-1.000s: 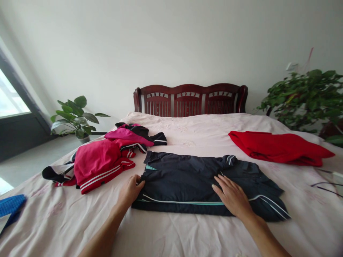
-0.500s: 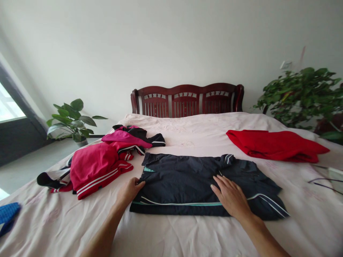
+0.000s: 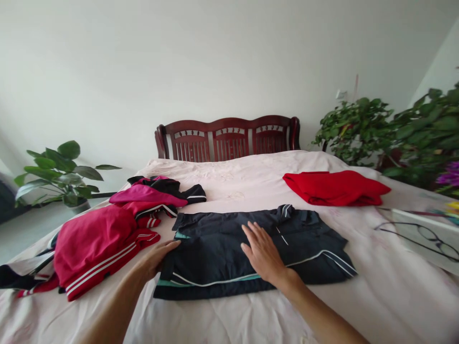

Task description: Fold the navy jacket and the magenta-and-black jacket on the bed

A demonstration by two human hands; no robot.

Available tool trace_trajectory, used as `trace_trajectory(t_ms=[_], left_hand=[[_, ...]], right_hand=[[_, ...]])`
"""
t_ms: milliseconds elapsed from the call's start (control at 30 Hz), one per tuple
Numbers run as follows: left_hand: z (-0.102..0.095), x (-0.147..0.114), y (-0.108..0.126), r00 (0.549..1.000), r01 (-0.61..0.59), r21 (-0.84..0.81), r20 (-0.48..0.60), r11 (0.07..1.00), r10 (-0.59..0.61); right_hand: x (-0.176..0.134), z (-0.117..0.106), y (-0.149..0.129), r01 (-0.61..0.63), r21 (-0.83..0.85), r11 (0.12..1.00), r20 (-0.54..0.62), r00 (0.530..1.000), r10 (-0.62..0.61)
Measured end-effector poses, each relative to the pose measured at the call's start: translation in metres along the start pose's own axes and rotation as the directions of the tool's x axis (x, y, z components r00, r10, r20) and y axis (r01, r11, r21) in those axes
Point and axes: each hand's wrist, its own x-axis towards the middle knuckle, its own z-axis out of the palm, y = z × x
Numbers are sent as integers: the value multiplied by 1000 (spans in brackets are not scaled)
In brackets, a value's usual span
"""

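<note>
A dark navy sports garment (image 3: pixel 215 260) with white piping and teal edging lies folded on the bed; I cannot tell whether it is a jacket or trousers. At its left edge, my left hand (image 3: pixel 158 258) pinches the cloth, thumb on top and fingers curled under. My right hand (image 3: pixel 263 253) rests flat on the middle of the garment, fingers stretched out. Left of it lies a rumpled red jacket (image 3: pixel 93 243) with white-striped hems, beside a magenta and black garment (image 3: pixel 150 192). A folded red garment (image 3: pixel 333 187) lies behind on the right.
The pale pink bedsheet (image 3: pixel 229 320) covers the bed, with a dark wooden headboard (image 3: pixel 229 141) at the back. Eyeglasses (image 3: pixel 426 236) lie at the right on a pale surface. Leafy plants stand left (image 3: pixel 68 174) and right (image 3: pixel 358 126).
My right hand has slid left and slightly away over the garment, its fingers spread flat. My left hand still holds the left edge. The view has turned to the right.
</note>
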Motion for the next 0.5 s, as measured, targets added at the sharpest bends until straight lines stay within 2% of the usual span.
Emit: trace_trajectory(t_ms=[100,167,233,300,367,500], left_hand=[[9,4,-1,998,-34,-137,50,990,41],[12,6,0,994,-64,-189,75,980,79],[10,7,1,989,-92,-226,96,970,116],[4,5,4,987,-86,-271,111,959,119],[-6,1,8,991,-39,-317,106,948,76],[-26,-12,26,997,72,-404,60,912,-52]], right_hand=[[22,13,-21,-31,142,989,50,998,24],[31,25,-30,-87,218,972,130,990,59],[33,40,-38,-145,270,952,202,975,91],[33,51,-47,-194,350,916,223,967,120],[34,58,-59,-221,451,865,224,966,130],[42,63,-95,-228,624,747,263,962,74]])
